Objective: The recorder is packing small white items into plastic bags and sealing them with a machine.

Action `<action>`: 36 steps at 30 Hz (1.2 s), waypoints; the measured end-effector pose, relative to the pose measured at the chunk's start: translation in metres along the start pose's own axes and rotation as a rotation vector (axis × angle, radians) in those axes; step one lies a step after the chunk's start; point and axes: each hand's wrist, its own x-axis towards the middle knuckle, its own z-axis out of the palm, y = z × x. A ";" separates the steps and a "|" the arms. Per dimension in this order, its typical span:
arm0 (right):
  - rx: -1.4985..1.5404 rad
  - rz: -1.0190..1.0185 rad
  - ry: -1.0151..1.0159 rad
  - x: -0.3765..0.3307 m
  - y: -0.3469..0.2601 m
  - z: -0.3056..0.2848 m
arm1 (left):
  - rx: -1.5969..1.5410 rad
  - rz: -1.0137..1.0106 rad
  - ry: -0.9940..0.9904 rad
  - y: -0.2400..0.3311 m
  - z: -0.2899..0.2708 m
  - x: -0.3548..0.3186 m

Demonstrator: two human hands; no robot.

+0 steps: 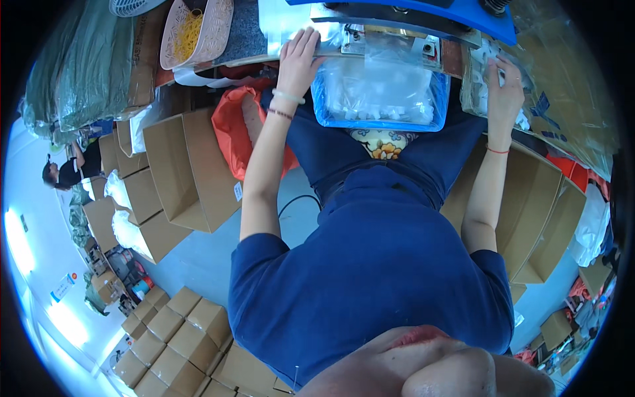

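My left hand (301, 61) lies with its fingers stretched out over clear plastic bags (280, 26) on the worktop, beside the metal fixture (354, 41) of a blue press (423, 10). My right hand (506, 92) is over an open carton (471, 86) at the right, fingers curled and closed. Small white pieces (488, 51) lie in that carton around the hand. Whatever the right fingers hold is too small to make out. Between the hands, above my lap, a blue bin (319, 109) holds clear bags with white pieces in them.
A pale basket (223, 20) with yellow rubber bands (190, 36) stands at the far left. A red bag (228, 126) hangs below the worktop edge. Open cardboard boxes (198, 165) flank me on both sides. Stacked cartons (185, 331) and another person (83, 162) are at the left.
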 end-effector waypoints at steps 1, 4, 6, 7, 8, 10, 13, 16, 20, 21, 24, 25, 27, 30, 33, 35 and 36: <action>0.001 0.001 0.003 0.000 -0.010 -0.006 | -0.052 -0.028 0.028 -0.012 0.000 -0.008; 0.208 0.399 -0.145 -0.002 -0.050 -0.029 | -0.139 -0.137 0.060 -0.009 -0.024 -0.005; 0.395 0.332 -0.233 -0.012 -0.074 -0.044 | -0.439 -0.450 0.000 0.013 -0.046 0.003; 0.536 0.311 -0.290 -0.021 -0.090 -0.039 | -0.489 -0.494 -0.006 0.025 -0.060 0.005; 0.641 0.288 -0.347 -0.027 -0.109 -0.037 | -0.500 -0.495 -0.008 0.036 -0.069 0.009; 0.739 0.230 -0.500 -0.035 -0.126 -0.020 | -0.889 -0.709 -0.167 0.056 -0.085 0.011; 0.777 0.020 -0.413 -0.006 -0.149 -0.028 | -1.056 -0.688 -0.209 0.078 -0.100 0.016; 0.795 -0.185 -0.300 0.013 -0.158 -0.036 | -1.139 -0.689 -0.296 0.090 -0.106 0.020; 0.629 -0.251 -0.616 0.025 -0.143 -0.041 | -1.105 -0.559 -0.460 0.096 -0.109 0.028; 0.575 -0.258 -0.734 0.030 -0.140 -0.043 | -1.250 -0.575 -0.598 0.093 -0.106 0.026; 0.595 -0.134 -0.847 0.032 -0.127 -0.024 | -1.486 -0.617 -0.840 0.091 -0.088 0.026; 0.634 -0.018 -0.885 0.029 -0.121 -0.013 | -1.627 -0.753 -0.857 0.092 -0.073 0.023; 0.597 0.030 -0.757 0.022 -0.100 -0.004 | -1.846 -0.980 -0.804 0.094 -0.047 0.024; -0.049 -0.078 -0.321 0.015 -0.085 -0.027 | -1.944 -1.016 -0.588 0.098 -0.025 0.040; -0.374 -0.004 -0.496 -0.004 -0.051 -0.022 | -1.898 -1.085 -0.571 0.098 -0.020 0.046; -0.299 0.029 -0.495 -0.011 -0.035 -0.017 | -1.872 -1.079 -0.547 0.101 -0.015 0.039; -0.225 0.060 -0.498 -0.011 -0.028 -0.015 | -1.869 -1.076 -0.542 0.096 -0.016 0.040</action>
